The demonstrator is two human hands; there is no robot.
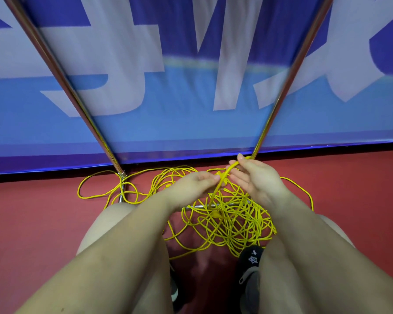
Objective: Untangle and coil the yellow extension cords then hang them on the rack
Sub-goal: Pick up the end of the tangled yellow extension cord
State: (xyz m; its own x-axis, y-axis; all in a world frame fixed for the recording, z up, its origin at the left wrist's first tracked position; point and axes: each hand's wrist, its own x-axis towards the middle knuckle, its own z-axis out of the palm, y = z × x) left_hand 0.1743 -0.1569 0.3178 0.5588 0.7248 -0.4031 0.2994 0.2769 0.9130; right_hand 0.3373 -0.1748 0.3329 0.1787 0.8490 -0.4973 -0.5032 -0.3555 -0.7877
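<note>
A tangled heap of yellow extension cords (232,220) lies on the red floor between my knees, with loose loops spreading left around the rack's foot. My left hand (193,184) pinches a strand lifted out of the heap. My right hand (256,177) holds the same strand higher up, where it runs over my fingers near the base of the right post. A yellow plug (216,214) shows in the middle of the tangle. The metal rack (73,96) rises as two shiny slanted posts; its top is out of view.
A blue and white banner (191,98) stands right behind the rack. A low crossbar of the rack (194,207) runs under the cords. My bare knees and black shoe (251,259) sit close to the heap. Red floor (32,223) stretches left and right.
</note>
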